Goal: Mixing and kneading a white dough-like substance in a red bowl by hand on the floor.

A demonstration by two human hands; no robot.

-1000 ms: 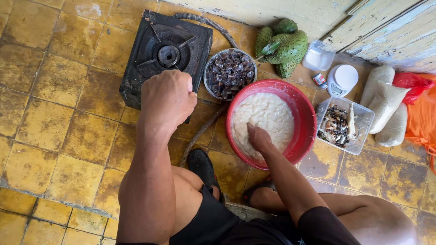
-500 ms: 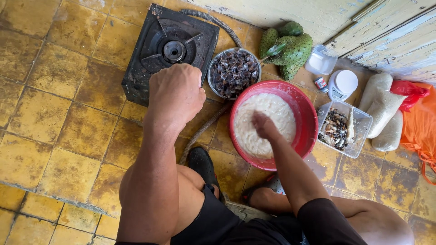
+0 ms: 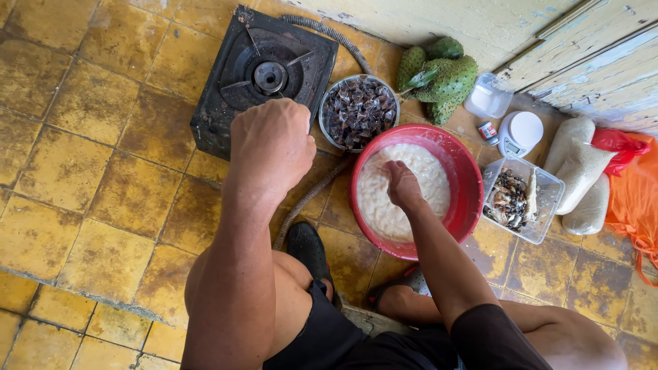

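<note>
Your right hand [image 3: 403, 186] is down in the red basin [image 3: 473, 199], working the white mash [image 3: 384, 205] — the mixing step is in hand.

The fingers are curled and pressed into the wet white mass near the middle of the basin, which sits on the yellow tiled floor [image 3: 82, 205] just in front of your feet; how tightly they grip it you cannot tell, since the tips are sunk in. Your left hand [image 3: 273, 145] is closed in a loose fist, holding nothing, raised over the near edge of the black gas stove [image 3: 264, 68]. The metal bowl of dark pieces [image 3: 358, 109] stands just beside the basin's far rim. Next, I judge, knead through evenly — and steady the basin's rim with your free hand.
</note>
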